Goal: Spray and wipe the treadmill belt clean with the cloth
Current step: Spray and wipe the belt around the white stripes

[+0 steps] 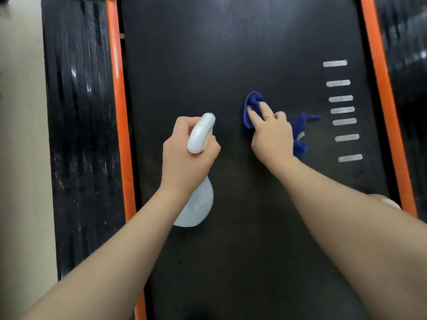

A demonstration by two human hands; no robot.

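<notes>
Black treadmill belt fills my view, orange rails at 9 and 3 o'clock, white dashes toward 3. My left hand is wrapped round the white spray bottle, nozzle pointing to 12. My right hand, fingers fairly straight, presses the blue cloth flat on the belt just right of centre, hands apart.

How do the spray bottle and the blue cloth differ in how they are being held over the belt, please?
The spray bottle is white, rigid and gripped in the left hand above the treadmill belt; the blue cloth is soft, crumpled and lies on the belt. The left hand curls round the bottle's neck, while the right hand presses the cloth down with fingers extended. Each is handled by one hand.
</notes>
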